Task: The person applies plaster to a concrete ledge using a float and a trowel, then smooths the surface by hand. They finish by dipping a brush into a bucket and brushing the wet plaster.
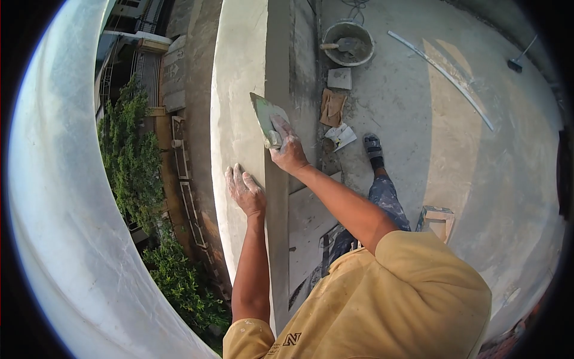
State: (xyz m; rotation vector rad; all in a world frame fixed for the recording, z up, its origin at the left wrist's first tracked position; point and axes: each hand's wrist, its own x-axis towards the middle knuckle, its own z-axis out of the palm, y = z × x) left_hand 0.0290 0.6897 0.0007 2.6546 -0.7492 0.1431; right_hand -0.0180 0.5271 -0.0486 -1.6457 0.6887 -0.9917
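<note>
A long parapet wall [240,66] with a pale plastered top runs up the middle of the view. My left hand [245,190] rests on this top face, fingers stretched out and slightly apart, with white smears on them. Farther up, my right hand [288,148] is closed around a wide putty knife [266,113]. Its greenish blade lies over the wall's right-hand edge, angled up and left, and the grip is mostly hidden in my fingers.
Right of the wall, a bucket [353,51] of grey mix holds a trowel [338,45]. Paper scraps [341,136] lie near my foot [373,149]. A long white strip [442,75], a box [436,221] and a broom [515,64] are farther right. Left of the wall is a drop with trees [134,161].
</note>
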